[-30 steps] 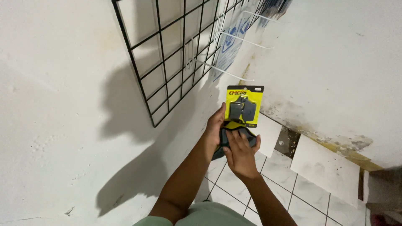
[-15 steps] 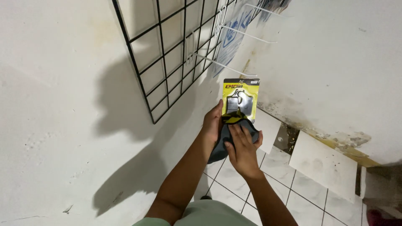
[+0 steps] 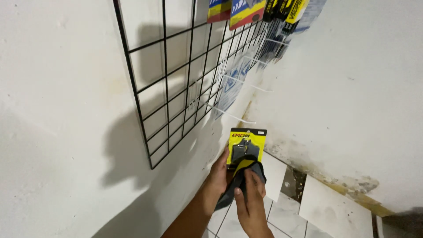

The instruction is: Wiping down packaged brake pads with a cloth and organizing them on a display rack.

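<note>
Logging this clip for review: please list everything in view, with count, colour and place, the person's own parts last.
Pack: one, yellow and black card with a dark part, held low at centre.
Cloth: one, dark grey, pressed on the pack's lower half.
Grid: one, black wire, on the left wall.
Hooks: several, white, jutting from the grid; some are bare.
Hung packs: several, yellow, red, blue and black, at the grid's top.
Walls: two, white, meeting in a corner, stained near the floor.
Floor tiles: white, lower right, with a gap by the wall.
Left hand: holds the pack from behind.
Right hand: presses the cloth on the pack.
</note>
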